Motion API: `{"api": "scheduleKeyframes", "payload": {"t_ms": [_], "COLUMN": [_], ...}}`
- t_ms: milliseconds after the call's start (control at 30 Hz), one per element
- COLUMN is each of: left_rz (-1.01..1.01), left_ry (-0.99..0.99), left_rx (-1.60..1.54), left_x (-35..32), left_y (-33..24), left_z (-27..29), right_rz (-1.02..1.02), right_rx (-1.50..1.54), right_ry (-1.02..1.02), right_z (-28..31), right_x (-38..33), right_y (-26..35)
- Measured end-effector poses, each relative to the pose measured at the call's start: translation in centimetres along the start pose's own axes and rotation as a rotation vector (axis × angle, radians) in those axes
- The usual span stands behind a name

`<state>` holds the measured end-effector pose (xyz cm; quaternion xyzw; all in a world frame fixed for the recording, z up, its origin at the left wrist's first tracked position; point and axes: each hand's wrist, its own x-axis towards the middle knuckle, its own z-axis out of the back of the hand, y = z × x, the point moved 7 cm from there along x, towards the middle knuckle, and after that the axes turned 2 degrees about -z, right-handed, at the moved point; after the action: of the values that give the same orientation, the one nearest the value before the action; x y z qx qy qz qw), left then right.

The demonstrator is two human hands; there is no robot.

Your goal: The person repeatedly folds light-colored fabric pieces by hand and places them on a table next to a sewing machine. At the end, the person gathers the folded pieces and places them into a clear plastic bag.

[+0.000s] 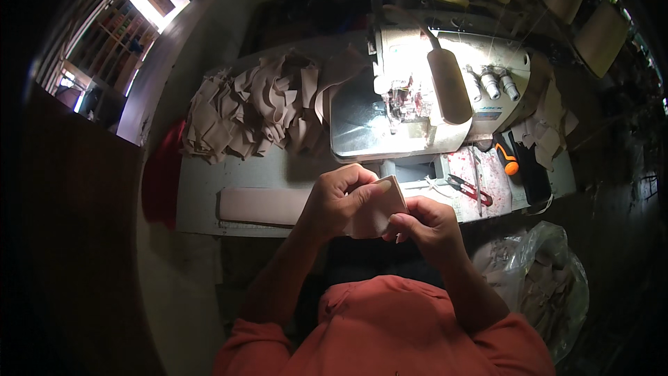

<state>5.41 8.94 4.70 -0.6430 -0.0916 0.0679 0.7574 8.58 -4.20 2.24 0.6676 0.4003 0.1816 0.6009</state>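
Observation:
Between my two hands is a folded piece of beige fabric (376,214), held up over the front edge of the sewing table. My left hand (339,198) grips its upper left side, thumb lying on top. My right hand (428,226) pinches the lower right edge between thumb and fingers. To the left, a flat beige fabric strip (261,206) lies along the table edge, partly covered by my left wrist. Just beyond my hands stands a lit overlock sewing machine (410,90) with its flat metal work plate (355,129).
A heap of beige fabric pieces (264,104) covers the table's back left. Thread snips (470,190), tweezers (477,174) and an orange-handled tool (506,159) lie at right. A clear plastic bag of scraps (550,278) hangs below the right edge. Thread cones (602,38) stand behind.

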Motion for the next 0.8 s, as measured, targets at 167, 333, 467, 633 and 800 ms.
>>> {"api": "scheduleKeyframes", "payload": {"t_ms": [167, 333, 467, 633, 800], "left_rz": [-0.073, -0.377, -0.576, -0.435, -0.433], "left_ry": [-0.100, -0.152, 0.000, -0.005, -0.011], "left_rx": [0.279, 0.623, 0.963, 0.920, 0.824], "left_x": [1.3, 5.2, 4.8, 5.9, 7.7], "left_y": [-2.2, -2.7, -3.0, -1.9, -2.0], "left_z": [0.6, 0.5, -1.3, -0.3, 0.0], "right_rz": [0.062, 0.085, 0.139, 0.215, 0.216], "right_rx": [0.080, 0.274, 0.285, 0.307, 0.251], "right_ry": [0.012, -0.049, -0.087, -0.119, -0.146], "right_z": [-0.2, 1.0, 1.9, 1.5, 2.1], "right_x": [1.2, 5.3, 5.2, 5.1, 6.3], "right_y": [0.9, -0.4, -1.9, -0.5, -0.1]}}
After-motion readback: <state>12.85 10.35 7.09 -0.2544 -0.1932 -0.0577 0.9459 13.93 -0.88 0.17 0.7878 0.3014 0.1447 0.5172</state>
